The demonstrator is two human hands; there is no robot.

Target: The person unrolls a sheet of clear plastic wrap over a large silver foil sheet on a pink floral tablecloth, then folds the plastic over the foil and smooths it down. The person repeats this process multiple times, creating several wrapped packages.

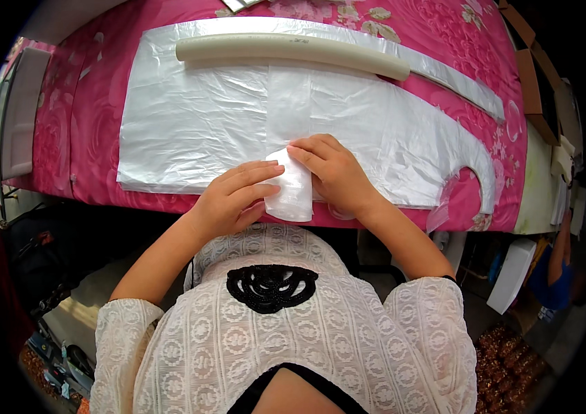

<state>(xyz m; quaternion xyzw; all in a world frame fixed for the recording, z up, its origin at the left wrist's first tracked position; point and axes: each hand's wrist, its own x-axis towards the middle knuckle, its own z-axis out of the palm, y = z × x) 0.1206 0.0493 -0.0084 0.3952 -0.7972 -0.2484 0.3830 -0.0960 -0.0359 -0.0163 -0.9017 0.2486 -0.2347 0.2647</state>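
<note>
Between my two hands is a folded white plastic bag [291, 199], pressed into a narrow upright strip at the near edge of the table. The fingers of my left hand [232, 195] rest along its left side. My right hand [338, 172] grips its upper right part, fingertips curled over the top corner. Beneath and beyond lies a flat stack of thin white plastic bags [189, 131], with a curved handle cut-out at its right end. Across the far part of the stack rests a long cream tube [293, 52].
A pink floral cloth [51, 131] covers the table. At the left end stands a white bin [25, 114]. Cardboard boxes [538, 90] are by the right end. Lower right, a white panel [512, 276] leans near a person in blue [550, 279].
</note>
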